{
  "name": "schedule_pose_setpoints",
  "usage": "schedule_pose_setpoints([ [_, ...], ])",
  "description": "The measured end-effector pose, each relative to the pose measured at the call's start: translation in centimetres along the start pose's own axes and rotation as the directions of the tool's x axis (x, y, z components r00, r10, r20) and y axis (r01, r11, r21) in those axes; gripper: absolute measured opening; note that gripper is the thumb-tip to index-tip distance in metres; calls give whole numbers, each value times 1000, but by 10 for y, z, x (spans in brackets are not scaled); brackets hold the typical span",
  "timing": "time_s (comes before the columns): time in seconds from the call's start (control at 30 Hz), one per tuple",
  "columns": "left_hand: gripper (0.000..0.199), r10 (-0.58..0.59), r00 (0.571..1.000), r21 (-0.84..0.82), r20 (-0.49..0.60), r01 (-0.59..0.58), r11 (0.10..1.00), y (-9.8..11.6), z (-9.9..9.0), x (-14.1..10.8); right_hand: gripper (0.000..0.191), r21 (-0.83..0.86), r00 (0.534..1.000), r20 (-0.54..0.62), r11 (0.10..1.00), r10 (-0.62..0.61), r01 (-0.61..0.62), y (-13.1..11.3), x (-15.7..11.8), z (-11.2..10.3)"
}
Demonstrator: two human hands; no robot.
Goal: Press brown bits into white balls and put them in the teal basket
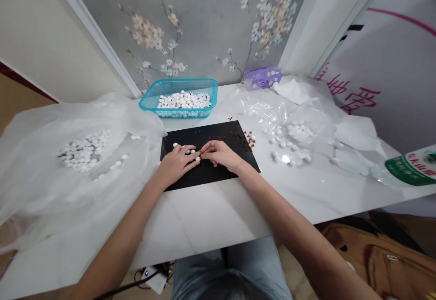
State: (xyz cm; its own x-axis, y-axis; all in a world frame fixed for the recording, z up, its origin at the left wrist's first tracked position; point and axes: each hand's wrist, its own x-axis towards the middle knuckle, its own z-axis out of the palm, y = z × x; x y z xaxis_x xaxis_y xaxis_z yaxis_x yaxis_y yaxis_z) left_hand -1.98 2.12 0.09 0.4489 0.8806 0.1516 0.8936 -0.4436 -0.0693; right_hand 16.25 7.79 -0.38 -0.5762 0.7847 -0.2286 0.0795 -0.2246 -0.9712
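A black board [218,173] lies on the white table. On its left part my left hand [176,164] rests with its fingers spread among several small white balls [192,151]. Its fingertips reach a white ball [198,159] near the board's middle. My right hand [220,154] meets them there, thumb and forefinger pinched together beside that ball; what the pinch holds is too small to make out. Small dark brown pieces [245,141] are scattered over the board's upper right, with a few white balls at the edge.
Behind the board stands a blue basket [214,95] of white balls. Plastic bags with white balls lie left [81,150] and right [299,132]. A purple packet [263,77] is at the back, a green-labelled bottle [410,168] at the far right.
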Motion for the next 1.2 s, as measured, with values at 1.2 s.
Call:
schedule_pose_setpoints([
  [1.2,34,-132,990,-263,-57,113,958,2,-1,0,8,-216,990,-88,972,-111,90,-2,-1,7],
])
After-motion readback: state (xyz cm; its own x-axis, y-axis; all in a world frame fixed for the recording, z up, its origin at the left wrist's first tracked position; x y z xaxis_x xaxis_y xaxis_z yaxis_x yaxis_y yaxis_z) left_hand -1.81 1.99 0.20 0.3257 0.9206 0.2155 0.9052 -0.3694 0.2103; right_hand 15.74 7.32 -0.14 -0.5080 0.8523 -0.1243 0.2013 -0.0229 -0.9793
